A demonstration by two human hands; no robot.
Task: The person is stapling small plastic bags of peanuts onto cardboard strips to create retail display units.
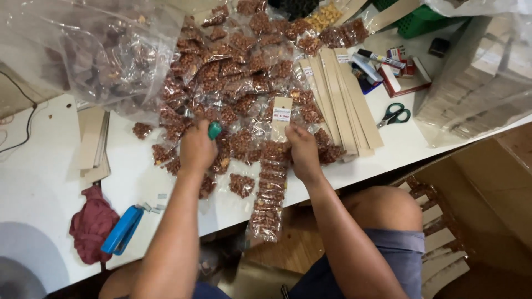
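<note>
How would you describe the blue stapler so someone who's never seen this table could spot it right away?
Start at the white table and go to its near left edge, left of the person's left hand. There a dark red cloth lies bunched, and the blue stapler rests against its right side. It is the only bright blue thing there, with loose staples scattered just above it.

Blue stapler (122, 229) beside maroon cloth (92, 222); green-handled scissors (394, 114) by cardboard strips (343, 99).
</note>
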